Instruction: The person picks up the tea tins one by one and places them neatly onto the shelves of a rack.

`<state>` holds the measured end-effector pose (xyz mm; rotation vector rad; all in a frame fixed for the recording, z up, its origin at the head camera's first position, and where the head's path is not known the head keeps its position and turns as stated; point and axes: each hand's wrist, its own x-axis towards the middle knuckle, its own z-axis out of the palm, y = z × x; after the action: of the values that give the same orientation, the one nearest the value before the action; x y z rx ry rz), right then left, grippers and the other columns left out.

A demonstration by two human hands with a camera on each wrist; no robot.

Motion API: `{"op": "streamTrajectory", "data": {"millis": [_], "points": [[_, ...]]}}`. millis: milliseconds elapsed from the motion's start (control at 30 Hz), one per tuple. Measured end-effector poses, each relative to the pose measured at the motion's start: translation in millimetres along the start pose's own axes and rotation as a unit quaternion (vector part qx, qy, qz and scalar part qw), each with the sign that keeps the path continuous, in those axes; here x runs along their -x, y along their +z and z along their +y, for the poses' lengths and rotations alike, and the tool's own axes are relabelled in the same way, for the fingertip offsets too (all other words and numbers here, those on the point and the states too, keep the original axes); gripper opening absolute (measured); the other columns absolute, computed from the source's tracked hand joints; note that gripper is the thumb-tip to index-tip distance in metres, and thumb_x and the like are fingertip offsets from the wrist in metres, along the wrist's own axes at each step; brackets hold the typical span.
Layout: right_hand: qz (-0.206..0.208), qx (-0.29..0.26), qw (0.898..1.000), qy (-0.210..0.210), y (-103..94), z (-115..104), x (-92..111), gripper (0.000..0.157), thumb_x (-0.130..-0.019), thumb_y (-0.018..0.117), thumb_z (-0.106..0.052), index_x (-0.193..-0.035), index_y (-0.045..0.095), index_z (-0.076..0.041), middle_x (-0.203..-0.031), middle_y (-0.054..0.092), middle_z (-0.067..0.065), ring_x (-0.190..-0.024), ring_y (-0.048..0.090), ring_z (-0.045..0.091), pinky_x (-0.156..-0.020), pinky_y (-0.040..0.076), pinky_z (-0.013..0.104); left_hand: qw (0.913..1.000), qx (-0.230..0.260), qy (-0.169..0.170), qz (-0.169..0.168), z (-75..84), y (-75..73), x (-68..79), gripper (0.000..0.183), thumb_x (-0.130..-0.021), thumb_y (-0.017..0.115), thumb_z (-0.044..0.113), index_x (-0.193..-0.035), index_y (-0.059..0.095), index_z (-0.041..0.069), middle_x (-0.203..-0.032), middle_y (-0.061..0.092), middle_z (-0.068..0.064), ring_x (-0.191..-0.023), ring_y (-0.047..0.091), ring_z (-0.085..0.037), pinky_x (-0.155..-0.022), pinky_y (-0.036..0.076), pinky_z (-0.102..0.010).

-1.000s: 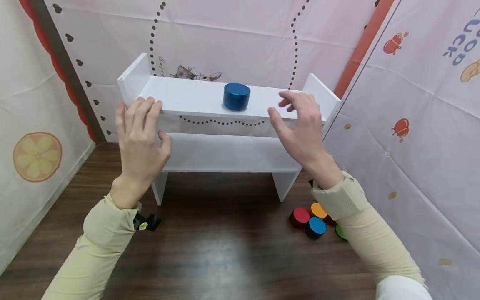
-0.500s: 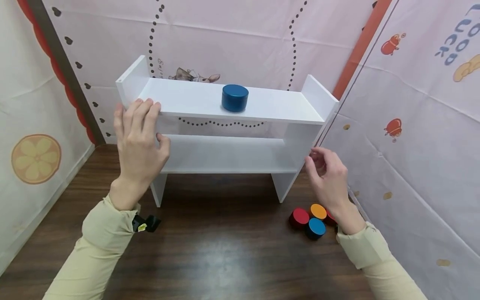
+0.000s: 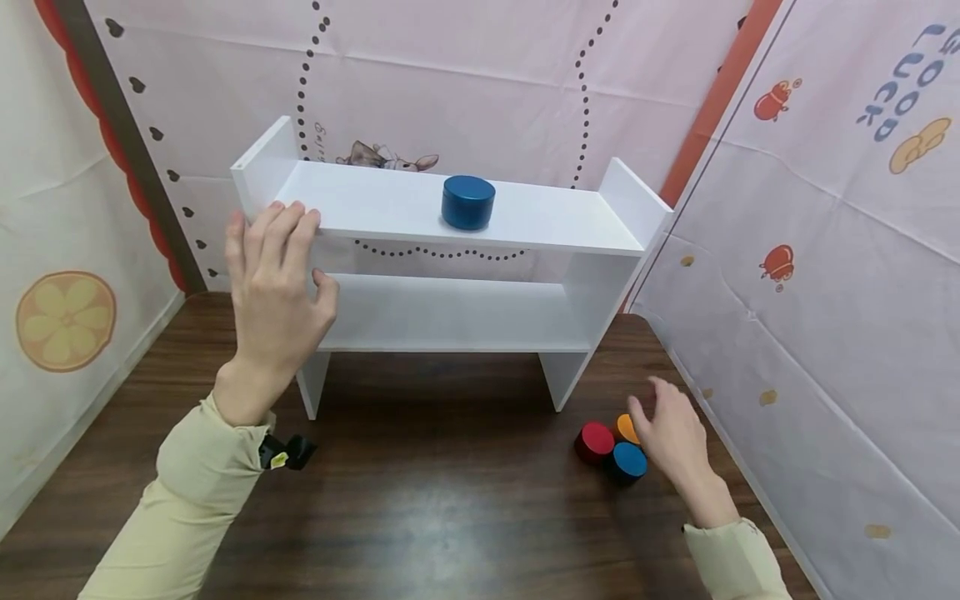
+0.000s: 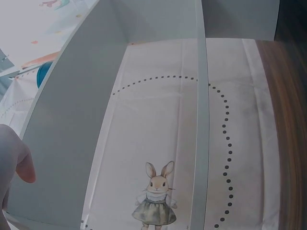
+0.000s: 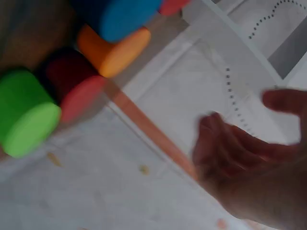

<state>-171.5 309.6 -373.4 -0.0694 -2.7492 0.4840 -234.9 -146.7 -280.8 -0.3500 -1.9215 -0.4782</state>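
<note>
One orange cylinder, partly hidden | right grip: relaxed, blurred in wrist view | left grip: loose on shelf

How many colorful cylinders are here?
6: a blue cylinder on the top shelf; on the tabletop, a red cylinder, an orange cylinder, another blue cylinder and, in the right wrist view, a second red cylinder and a green cylinder. More may be hidden.

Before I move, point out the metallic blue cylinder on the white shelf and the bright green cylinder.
Metallic blue cylinder (image 3: 468, 210): head view, curved side.
Bright green cylinder (image 5: 31, 126): right wrist view, flat end.
</note>
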Motion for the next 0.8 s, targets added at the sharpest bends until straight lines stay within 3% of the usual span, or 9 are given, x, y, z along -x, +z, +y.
{"op": "streamTrajectory", "data": {"millis": [133, 267, 433, 667, 800], "points": [[-0.115, 0.008, 0.992, 0.056, 2.1, 16, 13, 0.057, -0.093, 0.057, -0.033, -0.131, 0.048, 0.008, -0.108, 0.060, 0.024, -0.084, 0.059, 0.030, -0.063, 0.050, 0.043, 1.0000, 0.002, -0.001, 0.001, 0.7, 0.4, 0.2, 0.052, -0.079, 0.049, 0.004, -0.131, 0.053, 0.000, -0.136, 0.054, -0.019, -0.134, 0.040, -0.035, -0.122, 0.010, -0.049], [-0.161, -0.001, 0.985, 0.057, 10.6, 28, 21, 0.058, -0.089, 0.062, -0.036, -0.120, 0.052, 0.012, -0.102, 0.060, 0.026, -0.080, 0.059, 0.028, -0.067, 0.053, 0.042, 1.0000, 0.003, -0.005, 0.003, -0.1, -0.4, 1.1, 0.052, -0.079, 0.049, 0.004, -0.131, 0.053, 0.000, -0.136, 0.053, -0.020, -0.134, 0.040, -0.035, -0.121, 0.011, -0.049], [-0.192, 0.003, 0.980, 0.058, 23.3, 33, 25, 0.058, -0.084, 0.070, -0.038, -0.110, 0.055, 0.011, -0.088, 0.062, 0.018, -0.070, 0.055, 0.020, -0.062, 0.050, 0.036, 0.9999, 0.005, -0.007, 0.008, -1.9, -1.6, 1.6, 0.052, -0.079, 0.049, 0.004, -0.131, 0.053, 0.000, -0.136, 0.054, -0.019, -0.134, 0.040, -0.035, -0.121, 0.012, -0.051], [-0.203, 0.021, 0.975, 0.086, 35.8, 37, 29, 0.068, -0.081, 0.073, -0.039, -0.119, 0.048, 0.013, -0.107, 0.064, 0.028, -0.081, 0.061, 0.026, -0.083, 0.054, 0.051, 0.9999, 0.011, -0.004, 0.010, -1.3, -0.1, 1.9, 0.052, -0.079, 0.049, 0.005, -0.130, 0.053, 0.000, -0.136, 0.054, -0.019, -0.134, 0.041, -0.035, -0.121, 0.011, -0.050], [-0.199, 0.020, 0.974, 0.110, 38.3, 38, 28, 0.071, -0.080, 0.074, -0.039, -0.120, 0.042, 0.011, -0.109, 0.062, 0.032, -0.084, 0.062, 0.030, -0.085, 0.053, 0.053, 0.9999, 0.014, -0.002, 0.010, -0.5, 1.4, 1.4, 0.052, -0.080, 0.048, 0.005, -0.131, 0.053, 0.001, -0.136, 0.054, -0.019, -0.134, 0.041, -0.035, -0.121, 0.011, -0.049]]}}
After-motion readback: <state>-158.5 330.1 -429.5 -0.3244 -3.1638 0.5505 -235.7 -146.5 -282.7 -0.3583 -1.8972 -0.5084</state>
